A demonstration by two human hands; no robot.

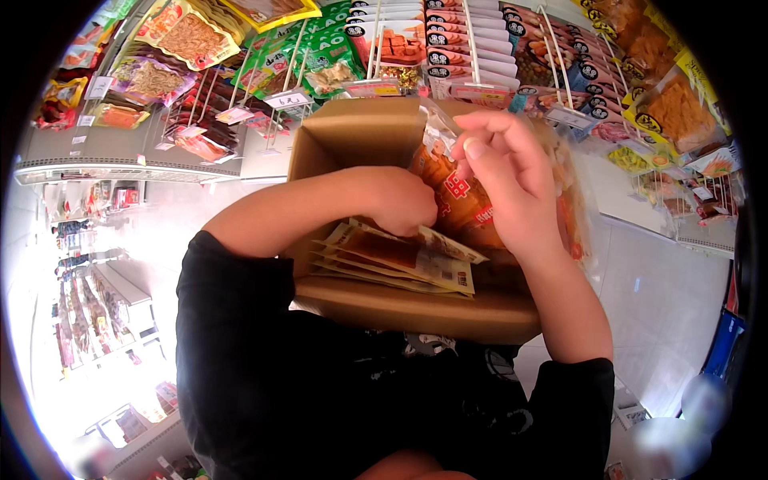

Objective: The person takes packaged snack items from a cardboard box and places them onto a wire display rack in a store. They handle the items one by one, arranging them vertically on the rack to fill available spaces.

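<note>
An uncovered cardboard box (420, 306) rests against my front, just below a display of hanging snack packets. My left hand (402, 201) is curled into a fist inside it, knuckles up. Its fingertips are hidden, so a grip cannot be made out. Right beneath that fist lies a stack of flat yellow-edged snack packets (384, 249), and a smaller packet (453, 245) sticks out at a slant. My right hand (513, 168) hovers over the box's right side, fingers loosely bent and apart. Behind it stands a large clear bag of orange-brown food (456, 186) with red printing.
Beyond the box, packets hang in rows on metal hooks: green bags (327, 60), pink packs (447, 54) and yellow-edged bags (678, 108). Price tags (288, 99) jut out at the hook ends. A shelf edge (129, 171) runs at left, above pale floor tiles (648, 288).
</note>
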